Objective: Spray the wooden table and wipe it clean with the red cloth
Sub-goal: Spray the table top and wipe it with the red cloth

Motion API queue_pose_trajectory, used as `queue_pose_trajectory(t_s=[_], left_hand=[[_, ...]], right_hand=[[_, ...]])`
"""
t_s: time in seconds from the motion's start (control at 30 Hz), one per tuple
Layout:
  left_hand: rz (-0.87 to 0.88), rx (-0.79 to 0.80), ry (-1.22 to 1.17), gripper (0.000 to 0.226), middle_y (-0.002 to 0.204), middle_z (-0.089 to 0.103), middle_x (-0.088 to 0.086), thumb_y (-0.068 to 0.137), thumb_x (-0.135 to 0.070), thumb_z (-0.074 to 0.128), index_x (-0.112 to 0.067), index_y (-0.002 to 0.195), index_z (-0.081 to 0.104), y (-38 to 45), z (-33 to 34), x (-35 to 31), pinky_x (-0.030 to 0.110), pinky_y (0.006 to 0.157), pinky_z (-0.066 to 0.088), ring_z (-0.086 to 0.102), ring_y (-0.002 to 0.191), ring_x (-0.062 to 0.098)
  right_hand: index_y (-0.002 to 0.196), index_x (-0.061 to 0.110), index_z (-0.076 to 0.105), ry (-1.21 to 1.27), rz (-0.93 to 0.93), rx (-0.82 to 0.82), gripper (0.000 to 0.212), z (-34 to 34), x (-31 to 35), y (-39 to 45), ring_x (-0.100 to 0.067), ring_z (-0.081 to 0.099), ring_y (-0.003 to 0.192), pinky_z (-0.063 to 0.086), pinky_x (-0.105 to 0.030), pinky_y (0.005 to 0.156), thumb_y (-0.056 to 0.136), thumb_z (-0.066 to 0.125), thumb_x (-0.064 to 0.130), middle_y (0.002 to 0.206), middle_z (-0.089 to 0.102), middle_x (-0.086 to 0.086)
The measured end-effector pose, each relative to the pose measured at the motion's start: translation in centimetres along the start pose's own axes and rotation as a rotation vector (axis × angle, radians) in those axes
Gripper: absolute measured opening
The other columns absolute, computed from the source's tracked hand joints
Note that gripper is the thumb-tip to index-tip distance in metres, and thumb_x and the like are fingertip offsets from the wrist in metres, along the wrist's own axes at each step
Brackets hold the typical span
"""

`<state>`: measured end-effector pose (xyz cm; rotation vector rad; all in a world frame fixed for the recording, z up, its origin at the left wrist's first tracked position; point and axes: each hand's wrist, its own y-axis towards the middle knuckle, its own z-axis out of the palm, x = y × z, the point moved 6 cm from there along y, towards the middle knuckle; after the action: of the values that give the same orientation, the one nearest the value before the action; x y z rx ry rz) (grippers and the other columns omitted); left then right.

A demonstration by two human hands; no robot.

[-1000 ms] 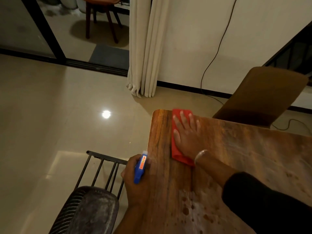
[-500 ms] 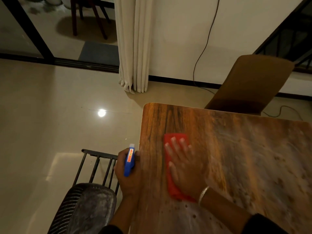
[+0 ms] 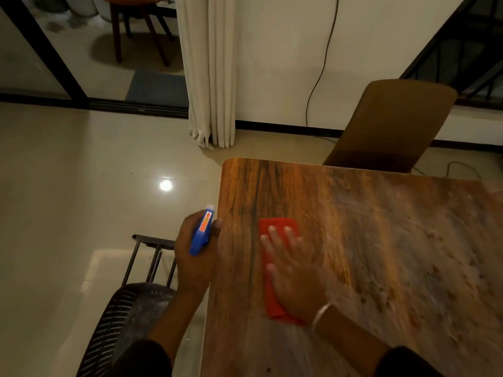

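The right hand (image 3: 295, 270) lay flat on the red cloth (image 3: 275, 268), fingers spread and pressed palm-down, the outline blurred. The cloth sat directly beneath that hand on the wooden table (image 3: 381, 240), near the table's left edge and set back from the far left corner; red fabric showed beyond the fingertips toward the far edge and along the thumb side, and a folded corner emerged under the heel of the hand beside a pale bangle (image 3: 321, 312) on the wrist. The left hand (image 3: 194, 257) was closed around a blue spray bottle (image 3: 202, 231) with an orange label, held just off the table's left edge, the thumb tip touching or nearly touching that edge. The bottle's white end pointed toward the far side. Dull speckled patches covered the table surface to the right of the cloth. A brown chair (image 3: 389, 123) stood against the far edge. A dark mesh chair (image 3: 119, 322) stood beside the left edge, below the left forearm.
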<state>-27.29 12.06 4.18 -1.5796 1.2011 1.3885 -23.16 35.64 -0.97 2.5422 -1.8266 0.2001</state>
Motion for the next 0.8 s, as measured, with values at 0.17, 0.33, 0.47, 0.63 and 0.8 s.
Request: queue_pose_trajectory(t_s=[0.17, 0.33, 0.47, 0.63, 0.8], left_hand=[[0.252, 0.099, 0.015, 0.014, 0.079, 0.062, -0.01, 0.092, -0.029, 0.062, -0.015, 0.094, 0.06, 1.9, 0.7, -7.5, 0.021, 0.071, 0.051, 0.061, 0.07, 0.007], [0.338, 0.041, 0.108, 0.017, 0.07, 0.058, -0.021, 0.094, -0.017, 0.061, -0.028, 0.085, 0.051, 2.4, 1.9, -13.2, 0.005, 0.067, 0.04, 0.053, 0.061, -0.004], [0.292, 0.045, 0.013, 0.022, 0.07, 0.062, 0.004, 0.094, -0.02, 0.062, 0.0, 0.089, 0.056, 1.9, 3.3, -15.0, 0.037, 0.072, 0.055, 0.062, 0.066, 0.023], [0.196, 0.023, -0.049, 0.02, 0.058, 0.057, -0.02, 0.092, -0.02, 0.065, -0.023, 0.078, 0.051, 0.6, 6.7, -16.3, 0.005, 0.061, 0.044, 0.054, 0.054, -0.006], [0.045, 0.074, -0.081, 0.023, 0.086, 0.062, 0.033, 0.093, -0.008, 0.061, 0.011, 0.105, 0.055, -0.2, 11.1, -15.1, 0.037, 0.086, 0.055, 0.062, 0.079, 0.029]], right_hand=[[0.169, 0.023, 0.017, 0.015, 0.409, 0.031, 0.064, -2.2, -9.1, 3.6, -0.037, 0.0, 0.164, 0.016, -0.064, 0.13, 0.109, 0.024, 0.043, 0.178, 0.007, -0.006], [0.169, 0.022, 0.019, 0.043, 0.306, -0.01, 0.066, -1.7, -2.6, 6.9, -0.04, 0.003, 0.164, 0.014, -0.064, 0.129, 0.109, 0.032, 0.045, 0.178, 0.01, -0.007], [0.168, 0.023, 0.027, 0.084, 0.109, -0.041, 0.067, -1.3, -0.7, -0.4, -0.034, 0.007, 0.165, 0.022, -0.062, 0.128, 0.105, 0.042, 0.041, 0.178, 0.016, -0.002], [0.167, 0.022, 0.029, -0.011, 0.291, 0.025, 0.065, -2.0, -11.0, -5.4, -0.035, 0.012, 0.164, 0.026, -0.062, 0.126, 0.105, 0.035, 0.039, 0.177, 0.016, -0.003], [0.17, 0.023, 0.011, 0.043, 0.537, 0.029, 0.067, -3.4, -16.4, 2.1, -0.039, 0.0, 0.164, 0.011, -0.063, 0.13, 0.109, 0.028, 0.044, 0.179, 0.001, -0.008]])
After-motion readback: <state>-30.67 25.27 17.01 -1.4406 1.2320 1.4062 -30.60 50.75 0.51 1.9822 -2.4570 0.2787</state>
